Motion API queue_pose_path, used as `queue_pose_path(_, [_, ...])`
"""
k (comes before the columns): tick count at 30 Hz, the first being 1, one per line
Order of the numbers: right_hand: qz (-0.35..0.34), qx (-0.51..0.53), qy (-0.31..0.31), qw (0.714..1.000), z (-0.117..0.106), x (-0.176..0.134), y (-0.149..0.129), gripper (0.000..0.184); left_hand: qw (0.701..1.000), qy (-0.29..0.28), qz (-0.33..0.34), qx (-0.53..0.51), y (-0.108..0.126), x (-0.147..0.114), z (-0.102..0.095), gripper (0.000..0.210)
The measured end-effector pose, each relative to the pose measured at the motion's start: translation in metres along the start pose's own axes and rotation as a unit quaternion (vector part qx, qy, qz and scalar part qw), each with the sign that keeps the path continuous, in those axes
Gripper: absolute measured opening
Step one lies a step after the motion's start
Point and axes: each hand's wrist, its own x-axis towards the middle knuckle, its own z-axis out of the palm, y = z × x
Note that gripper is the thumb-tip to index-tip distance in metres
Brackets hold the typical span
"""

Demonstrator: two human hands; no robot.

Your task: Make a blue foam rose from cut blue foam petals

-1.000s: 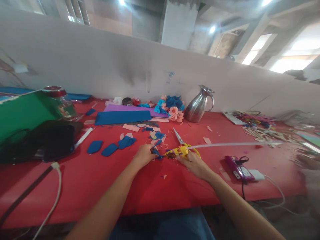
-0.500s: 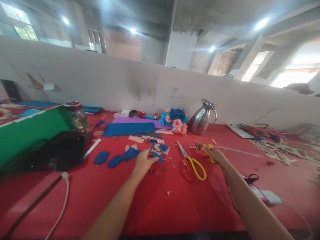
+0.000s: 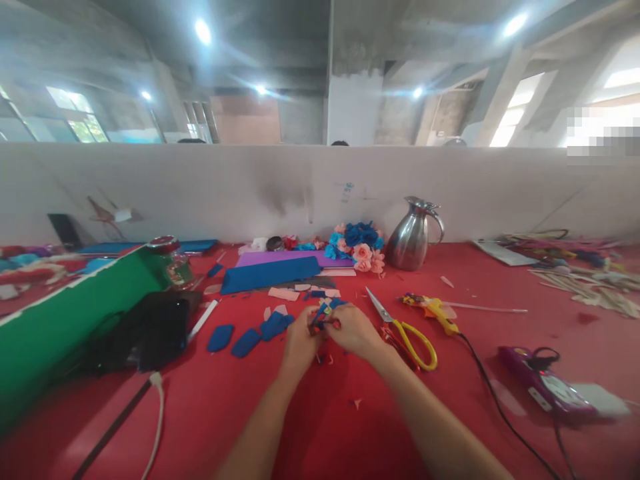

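My left hand (image 3: 301, 335) is closed on a small blue craft piece (image 3: 320, 312), a petal-like cut of paper or foam. My right hand (image 3: 354, 328) meets it with fingers pinched together at the same piece; its fingertips are partly hidden. Just left of the hands lie several blue cut pieces (image 3: 246, 343). To the right rest scissors (image 3: 416, 345) with yellow handles. Beyond them a yellow glue gun (image 3: 441, 315) lies on the red table, touched by neither hand. Pink and blue scraps (image 3: 285, 294) are scattered behind the hands.
A blue sheet (image 3: 270, 275) overlaps a purple one. Behind stand paper flowers (image 3: 364, 250) and a steel jug (image 3: 413, 237). At left are a green box (image 3: 95, 317), a jar (image 3: 175, 263) and a black device (image 3: 150, 327). A purple power strip (image 3: 550, 383) with cords lies right.
My right hand has let go of the glue gun and moved left to join my left hand at the blue piece. The view has tilted and shifted slightly.
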Motion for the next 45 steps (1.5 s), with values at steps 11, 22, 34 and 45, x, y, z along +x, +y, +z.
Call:
queue_pose_path(11, [0.115,0.359,0.164,0.912,-0.005,-0.003,0.041,0.029,0.967,0.014,-0.102,-0.231,0.012,-0.003,-0.002,0.029])
queue_pose_path(22, [0.151,0.53,0.164,0.818,-0.013,-0.004,0.035,0.034,0.981,0.0,-0.076,-0.176,0.008,-0.002,-0.002,0.032])
queue_pose_path(34, [0.14,0.592,0.137,0.782,-0.015,-0.005,0.028,0.031,0.996,0.0,-0.044,-0.081,0.007,-0.002,-0.001,0.019])
queue_pose_path(45, [0.13,0.539,0.171,0.814,-0.013,-0.005,0.028,0.024,0.989,-0.031,-0.068,-0.131,0.011,-0.003,0.002,0.023])
